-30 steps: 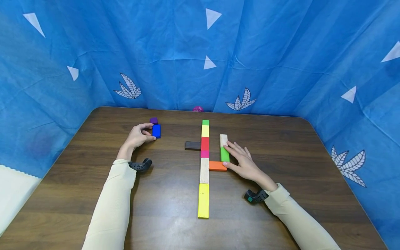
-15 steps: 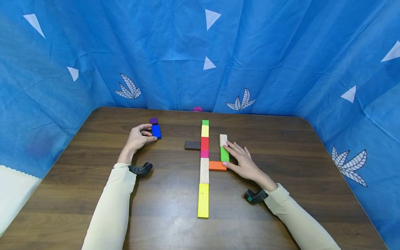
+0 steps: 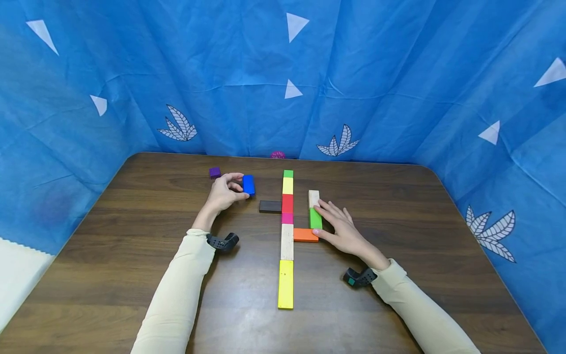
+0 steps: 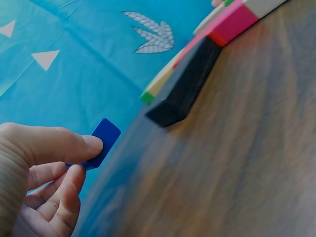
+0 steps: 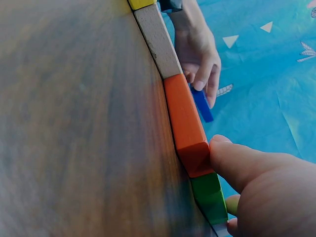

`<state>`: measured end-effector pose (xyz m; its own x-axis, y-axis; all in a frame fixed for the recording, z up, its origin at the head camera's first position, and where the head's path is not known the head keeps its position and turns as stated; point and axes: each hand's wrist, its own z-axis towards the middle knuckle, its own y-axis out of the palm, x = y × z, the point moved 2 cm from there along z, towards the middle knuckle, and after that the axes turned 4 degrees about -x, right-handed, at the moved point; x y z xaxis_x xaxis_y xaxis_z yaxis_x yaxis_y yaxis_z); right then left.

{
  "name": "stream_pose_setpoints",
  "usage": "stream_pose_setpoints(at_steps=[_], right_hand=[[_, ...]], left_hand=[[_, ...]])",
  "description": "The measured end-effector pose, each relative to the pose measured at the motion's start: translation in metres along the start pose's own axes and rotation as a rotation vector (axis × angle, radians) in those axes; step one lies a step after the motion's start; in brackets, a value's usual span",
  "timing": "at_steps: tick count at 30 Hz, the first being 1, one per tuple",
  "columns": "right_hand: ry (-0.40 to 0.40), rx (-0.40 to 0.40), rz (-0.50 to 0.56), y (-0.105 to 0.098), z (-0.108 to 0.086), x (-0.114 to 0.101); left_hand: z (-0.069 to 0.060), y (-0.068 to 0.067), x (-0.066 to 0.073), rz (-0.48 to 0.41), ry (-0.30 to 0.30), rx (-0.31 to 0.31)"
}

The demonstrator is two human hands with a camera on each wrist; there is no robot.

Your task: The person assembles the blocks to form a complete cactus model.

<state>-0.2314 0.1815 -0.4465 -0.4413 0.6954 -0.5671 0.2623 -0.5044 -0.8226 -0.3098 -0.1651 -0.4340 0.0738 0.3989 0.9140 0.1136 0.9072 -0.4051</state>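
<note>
Between thumb and fingers my left hand (image 3: 224,193) pinches a blue block (image 3: 248,185). The left wrist view shows the blue block (image 4: 102,140) tilted, seemingly above the tabletop. My right hand (image 3: 342,228) rests with extended fingers beside the short branch of blocks. Its thumb touches the end of the orange block (image 3: 306,235). The other fingertips lie along the green block (image 3: 316,219) and the pale wooden block (image 3: 314,198). A dark block (image 3: 270,206) juts left from the long row, near the left hand. In the right wrist view, the right thumb (image 5: 237,158) partly hides the farther fingers.
The middle row runs from a yellow block (image 3: 285,285) through a pale block (image 3: 287,242), pink block (image 3: 287,218), red block (image 3: 287,203) and light-yellow block (image 3: 288,186) to a small green block (image 3: 288,173). A purple block (image 3: 214,172) sits behind the left hand. Blue cloth (image 3: 247,73) hangs behind the table.
My left hand has carried the blue block rightward, away from the purple block and towards the middle row. The right hand has stayed in place at the orange and green blocks.
</note>
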Motion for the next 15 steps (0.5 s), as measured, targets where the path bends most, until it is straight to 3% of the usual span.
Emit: stream_pose_setpoints(at_steps=[7,15], right_hand=[[-0.002,0.0,0.01,0.0,0.0,-0.003],[0.007,-0.007,0.017,-0.001,-0.002,-0.003]], left_hand=[[0.002,0.014,-0.001,0.037,-0.005,-0.044],[0.006,0.019,-0.002,0.087,-0.021,-0.08]])
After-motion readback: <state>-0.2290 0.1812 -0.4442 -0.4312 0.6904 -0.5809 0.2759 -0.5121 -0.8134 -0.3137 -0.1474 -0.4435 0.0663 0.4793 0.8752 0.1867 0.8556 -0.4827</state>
